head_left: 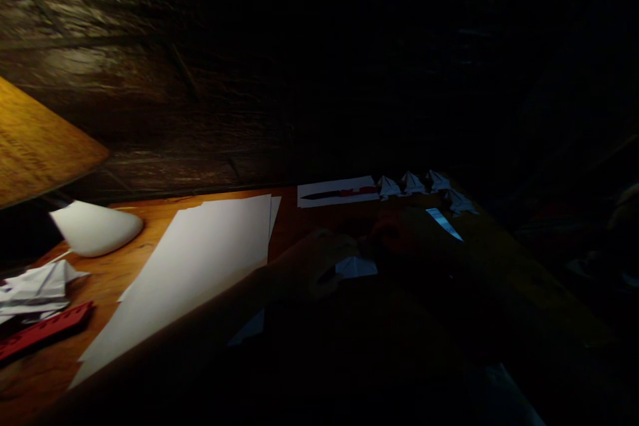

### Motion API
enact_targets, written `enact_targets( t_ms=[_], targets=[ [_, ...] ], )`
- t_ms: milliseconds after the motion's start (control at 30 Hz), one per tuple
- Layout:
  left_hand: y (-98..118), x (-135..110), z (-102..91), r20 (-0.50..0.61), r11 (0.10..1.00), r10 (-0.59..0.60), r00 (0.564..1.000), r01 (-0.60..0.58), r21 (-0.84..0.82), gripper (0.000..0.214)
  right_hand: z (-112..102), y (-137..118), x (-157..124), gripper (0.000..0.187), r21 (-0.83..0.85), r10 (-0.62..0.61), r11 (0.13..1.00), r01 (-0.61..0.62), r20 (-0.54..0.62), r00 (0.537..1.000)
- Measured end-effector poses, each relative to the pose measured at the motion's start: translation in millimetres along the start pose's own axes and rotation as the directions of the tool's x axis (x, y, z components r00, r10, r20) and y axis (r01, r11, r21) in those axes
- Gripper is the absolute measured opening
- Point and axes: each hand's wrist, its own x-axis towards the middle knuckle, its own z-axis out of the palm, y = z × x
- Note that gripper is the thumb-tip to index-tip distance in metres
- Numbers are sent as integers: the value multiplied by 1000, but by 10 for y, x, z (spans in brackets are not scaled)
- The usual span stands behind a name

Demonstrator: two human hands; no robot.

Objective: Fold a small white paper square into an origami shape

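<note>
Deep shadow covers both my hands over the middle of the table. My left hand (324,256) is closed at the left side of a small piece of folded white paper (356,267), its fingers bent over the paper's top edge. Close against it, my right hand (392,233) is curled at the paper's upper right; its fingertips are mostly lost in the dark. Under my left forearm, part of another pale paper piece (249,327) shows. To the left lies a stack of white paper sheets (214,253).
A knife (344,193) with black blade and red handle lies on white paper at the back. Beside it stand several folded paper figures (412,183). A bluish strip (444,223) lies right. At left are a lamp (97,229), crumpled-looking folded paper (37,289) and a red object (47,329).
</note>
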Motion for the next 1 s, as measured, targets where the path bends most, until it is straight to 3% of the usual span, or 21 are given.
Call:
enact_targets(
  t_ms=[167,567,1000],
  targets=[
    [-8,0,34,-13,1000,14,1000,-14,15,74,8,23,22,22,44,-36,998,41,-108,994],
    [-37,-27,-3,-7,996,77,997,-77,-36,73,102,51,52,21,199,-149,970,140,29,988],
    [-15,-31,-30,-31,997,76,997,-76,-16,68,163,76,74,18,159,-164,973,165,-20,986]
  ],
)
